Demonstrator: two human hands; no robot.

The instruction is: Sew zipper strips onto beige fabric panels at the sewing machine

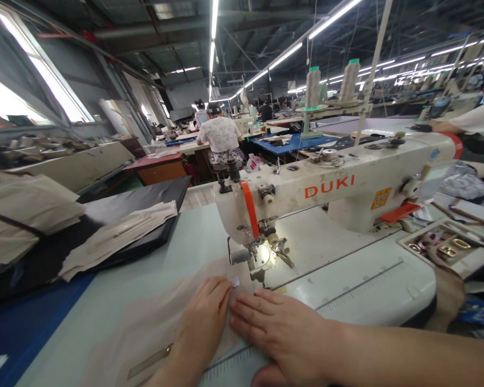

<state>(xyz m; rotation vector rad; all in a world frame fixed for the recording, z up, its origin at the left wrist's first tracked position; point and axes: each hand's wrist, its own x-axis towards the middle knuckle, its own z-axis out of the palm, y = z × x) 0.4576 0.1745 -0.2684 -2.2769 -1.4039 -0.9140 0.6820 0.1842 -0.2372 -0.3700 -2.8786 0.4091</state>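
Observation:
A pale beige fabric piece [165, 309] lies on the table of a white sewing machine [322, 183], its far corner close to the lit needle area [258, 253]. My left hand [205, 317] rests on the fabric, fingertips pinched together at a small white tag [236, 281]. Beside it my right hand [282, 328] lies flat, fingers stretched out over the fabric's right edge, gripping nothing. Near my left wrist a narrow strip with a metal end [149, 363] shows on the fabric. The needle tip is too small to make out.
Stacked beige pieces [121, 234] lie on black material at left. A ruler scale [363, 285] runs along the table's front. At right stands a tray of metal fittings [447, 244]. Thread cones [312, 88] rise behind the machine. A person [220, 134] sits ahead, another at far right.

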